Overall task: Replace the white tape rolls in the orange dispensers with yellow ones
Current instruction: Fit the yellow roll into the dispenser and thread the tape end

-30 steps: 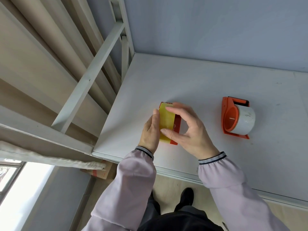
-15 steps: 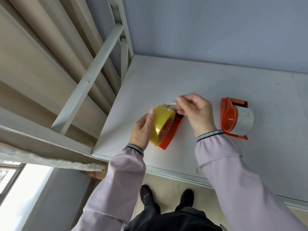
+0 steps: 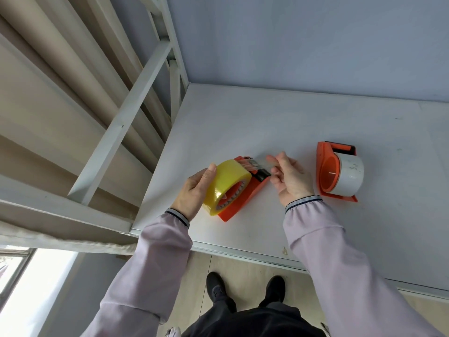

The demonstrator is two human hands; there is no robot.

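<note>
A yellow tape roll (image 3: 227,184) sits in an orange dispenser (image 3: 245,199) tilted up off the white table (image 3: 267,122). My left hand (image 3: 193,194) grips the roll from its left side. My right hand (image 3: 289,177) pinches the clear free end of the tape (image 3: 261,164), drawn out across the dispenser's black front end. To the right, a second orange dispenser (image 3: 326,171) lies on the table with a white tape roll (image 3: 351,175) in it, apart from both hands.
A white metal frame (image 3: 121,127) and beige wall panels run along the table's left side. A grey wall stands behind the table. The table's near edge (image 3: 243,254) crosses below my forearms, with wooden floor and my black shoes (image 3: 245,288) beneath.
The dispenser with the yellow roll has been lifted and tilted. My right hand moved from the roll's side to the front and has drawn the tape end out to the right.
</note>
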